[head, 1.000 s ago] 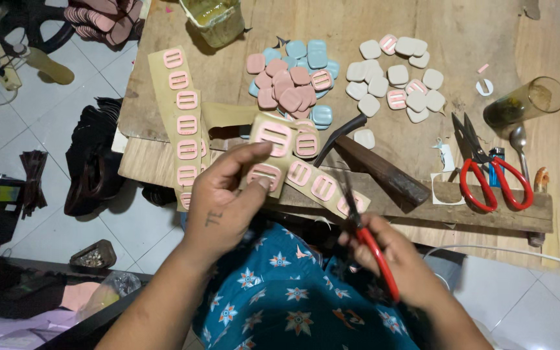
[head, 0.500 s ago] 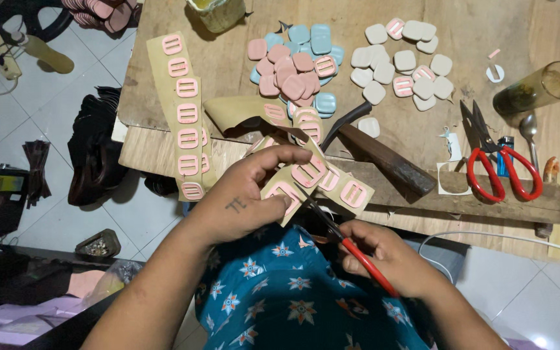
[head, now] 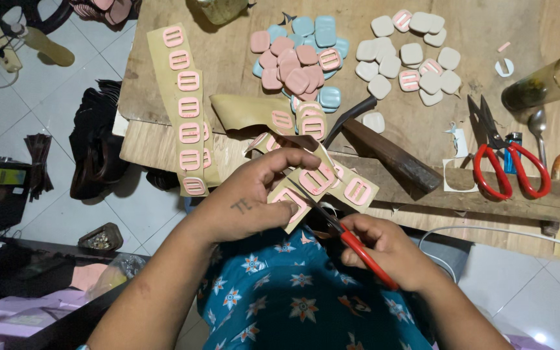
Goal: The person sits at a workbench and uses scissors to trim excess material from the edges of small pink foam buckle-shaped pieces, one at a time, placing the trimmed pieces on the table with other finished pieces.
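The left hand point(head: 247, 201) pinched a tan strip point(head: 322, 185) of pink buckles near the body, at the wooden surface's point(head: 241, 65) near edge. The right hand point(head: 384, 249) gripped red-handled scissors point(head: 351, 240), blades touching the strip. Another pair of scissors point(head: 510, 168) lay far right.

Bare forearms, a small tattoo on the left hand point(head: 244, 207), teal star-patterned clothing.
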### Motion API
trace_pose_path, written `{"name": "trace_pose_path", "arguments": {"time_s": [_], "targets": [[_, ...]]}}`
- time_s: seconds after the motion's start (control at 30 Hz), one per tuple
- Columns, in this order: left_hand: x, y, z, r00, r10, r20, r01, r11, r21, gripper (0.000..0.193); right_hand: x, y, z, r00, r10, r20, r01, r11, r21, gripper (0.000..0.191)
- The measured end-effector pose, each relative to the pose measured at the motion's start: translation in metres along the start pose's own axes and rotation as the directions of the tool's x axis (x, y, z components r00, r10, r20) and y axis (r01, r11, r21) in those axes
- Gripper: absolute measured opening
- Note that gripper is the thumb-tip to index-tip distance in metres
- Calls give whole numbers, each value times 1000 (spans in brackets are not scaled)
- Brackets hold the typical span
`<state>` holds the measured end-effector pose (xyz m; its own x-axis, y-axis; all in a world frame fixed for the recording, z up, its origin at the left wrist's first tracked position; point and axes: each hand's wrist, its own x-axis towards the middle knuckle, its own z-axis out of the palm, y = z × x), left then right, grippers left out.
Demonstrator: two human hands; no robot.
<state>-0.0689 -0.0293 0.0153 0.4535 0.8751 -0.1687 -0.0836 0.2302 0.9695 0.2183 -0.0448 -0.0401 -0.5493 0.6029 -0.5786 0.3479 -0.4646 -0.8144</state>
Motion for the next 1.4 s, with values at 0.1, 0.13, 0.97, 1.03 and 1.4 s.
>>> {"name": "trace_pose_path", "arguments": {"time_s": [0.1,0.13,0.97,1.03,1.4], "targets": [[0,-2,0,1000,-1,5,1,999,-35,64,1,5,-2,1000,-1,-12,1,1000,-19,46],[0,-2,0,1000,-3,6,4,999,-52,64,1,6,-2,1000,10,-11,-10,1000,-5,45],[0,-11,1,1000,-26,5,27,995,-97,65,6,40,-2,995,-97,-22,97,995,0,29],[-1,-16,-1,1000,3,9,-2,993,-114,65,8,42,-2,998,-65,2,65,997,52,33],[8,-51,8,950,99,-296,-182,946,-269,58,10,40,2,949,-287,133,281,958,60,64]]}}
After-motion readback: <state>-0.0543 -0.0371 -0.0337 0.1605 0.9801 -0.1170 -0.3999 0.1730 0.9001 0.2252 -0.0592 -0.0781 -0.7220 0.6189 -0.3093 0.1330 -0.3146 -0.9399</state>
